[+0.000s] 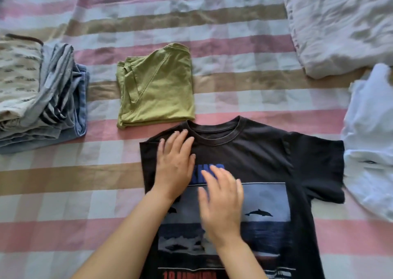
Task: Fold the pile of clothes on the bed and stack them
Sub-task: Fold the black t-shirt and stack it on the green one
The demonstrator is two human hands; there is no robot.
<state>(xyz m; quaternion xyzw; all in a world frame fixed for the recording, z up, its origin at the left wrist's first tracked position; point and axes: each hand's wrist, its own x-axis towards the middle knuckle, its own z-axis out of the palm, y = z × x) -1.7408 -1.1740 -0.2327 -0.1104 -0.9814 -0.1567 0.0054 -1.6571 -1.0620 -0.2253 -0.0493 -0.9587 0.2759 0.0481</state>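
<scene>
The striped bed [212, 23] carries everything. The black T-shirt [265, 157] lies flat on it, face up at the near edge, collar pointing away. It looks like thin, soft cotton: light, limp, holding no shape of its own. It would probably crease wherever it is pinched, so the far shoulder seam and the hem seem the best places to take it up, lifting the side over in one sweep. Its front bears a sea print with dolphins, blue lettering above and red below, and one sleeve lies spread towards the loose white clothes [370, 140]. A folded stack [53, 108] and a folded green shirt [157, 87] lie beyond. The left hand [174, 164] presses flat beside the collar, fingers straight. The right hand [221, 206] is spread over the print, grasping nothing, and too blurred to say whether it touches.
</scene>
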